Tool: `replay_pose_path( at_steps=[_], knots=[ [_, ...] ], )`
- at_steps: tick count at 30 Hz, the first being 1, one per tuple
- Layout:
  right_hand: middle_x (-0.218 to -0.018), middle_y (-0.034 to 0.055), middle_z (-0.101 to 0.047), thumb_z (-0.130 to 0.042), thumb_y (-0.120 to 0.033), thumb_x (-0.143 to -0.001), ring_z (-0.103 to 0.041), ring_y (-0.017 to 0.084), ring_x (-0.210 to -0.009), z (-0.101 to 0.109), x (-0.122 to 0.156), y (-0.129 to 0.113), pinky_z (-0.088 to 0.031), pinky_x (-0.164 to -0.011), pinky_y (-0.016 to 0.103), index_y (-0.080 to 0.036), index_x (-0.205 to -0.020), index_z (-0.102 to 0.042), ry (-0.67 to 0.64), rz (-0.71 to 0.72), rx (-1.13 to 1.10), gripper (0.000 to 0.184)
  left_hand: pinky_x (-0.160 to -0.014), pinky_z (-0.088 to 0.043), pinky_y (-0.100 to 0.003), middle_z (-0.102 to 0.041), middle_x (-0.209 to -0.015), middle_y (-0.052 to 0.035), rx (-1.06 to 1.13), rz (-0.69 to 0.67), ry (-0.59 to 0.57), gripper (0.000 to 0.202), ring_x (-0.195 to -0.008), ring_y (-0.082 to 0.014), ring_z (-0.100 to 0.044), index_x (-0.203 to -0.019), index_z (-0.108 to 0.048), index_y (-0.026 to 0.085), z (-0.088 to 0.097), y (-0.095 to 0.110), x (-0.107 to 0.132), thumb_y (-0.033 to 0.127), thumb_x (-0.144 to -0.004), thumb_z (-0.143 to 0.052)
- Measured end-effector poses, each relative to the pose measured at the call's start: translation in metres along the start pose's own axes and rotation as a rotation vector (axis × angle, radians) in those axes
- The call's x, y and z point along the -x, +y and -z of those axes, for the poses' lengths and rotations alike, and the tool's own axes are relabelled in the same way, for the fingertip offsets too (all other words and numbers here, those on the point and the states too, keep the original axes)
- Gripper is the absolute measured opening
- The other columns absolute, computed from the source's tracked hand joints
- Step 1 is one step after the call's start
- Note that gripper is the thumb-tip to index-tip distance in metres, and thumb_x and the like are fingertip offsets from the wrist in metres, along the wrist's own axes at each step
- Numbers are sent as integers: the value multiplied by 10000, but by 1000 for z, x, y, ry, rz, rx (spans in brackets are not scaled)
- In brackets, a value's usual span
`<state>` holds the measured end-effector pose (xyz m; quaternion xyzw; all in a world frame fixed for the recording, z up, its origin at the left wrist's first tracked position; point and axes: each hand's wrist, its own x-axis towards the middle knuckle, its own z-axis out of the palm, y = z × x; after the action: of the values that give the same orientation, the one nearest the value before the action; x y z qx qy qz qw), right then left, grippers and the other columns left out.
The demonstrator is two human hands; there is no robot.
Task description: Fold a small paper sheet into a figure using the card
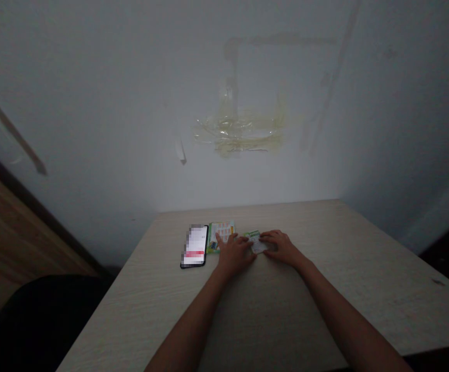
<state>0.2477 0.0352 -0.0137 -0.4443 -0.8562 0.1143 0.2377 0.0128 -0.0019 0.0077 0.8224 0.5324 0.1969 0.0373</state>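
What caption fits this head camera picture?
Both hands, left hand and right hand, touch a small card beside a phone.

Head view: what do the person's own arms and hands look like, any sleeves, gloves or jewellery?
Both forearms are bare as far as the picture's lower edge, with no sleeves in view. The left hand and right hand wear no gloves. No watch, ring or bracelet is visible, though the dim light hides fine detail on the fingers.

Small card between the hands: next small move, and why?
Probably lift the small card off the table by its edges. Both the left hand and the right hand already pinch it flat on the wood, beside the green leaflet and phone.
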Motion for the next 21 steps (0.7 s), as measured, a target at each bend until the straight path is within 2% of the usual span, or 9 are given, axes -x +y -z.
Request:
replay_pose_path(
  at_steps=[10,17,21],
  knots=[
    [-1303,54,-614,-691,-318,-770,-511,270,-1210,-2,0,3,-376,-1037,501,-300,-1193,-659,19,11,-22,424,-1018,134,-800,-639,-1275,18,-13,5,-11,389,-1304,-350,-420,-1192,-627,460,1,-1,-1,580,-824,-588],
    [-1286,48,-626,-690,-305,-781,-524,267,-1198,-2,0,1,-391,-1030,496,-294,-1187,-662,36,18,-8,408,-991,188,-797,-654,-1253,37,35,5,18,330,-1306,-335,-424,-1149,-650,451,-1,-2,0,554,-841,-593],
    [-1275,58,-631,-711,-387,-780,-536,278,-1183,-3,1,-3,-399,-1021,498,-295,-1167,-674,68,18,-6,399,-977,220,-789,-661,-1240,45,52,1,34,292,-1299,-320,-431,-1129,-658,447,-2,-2,-1,531,-857,-592]
  ],
)
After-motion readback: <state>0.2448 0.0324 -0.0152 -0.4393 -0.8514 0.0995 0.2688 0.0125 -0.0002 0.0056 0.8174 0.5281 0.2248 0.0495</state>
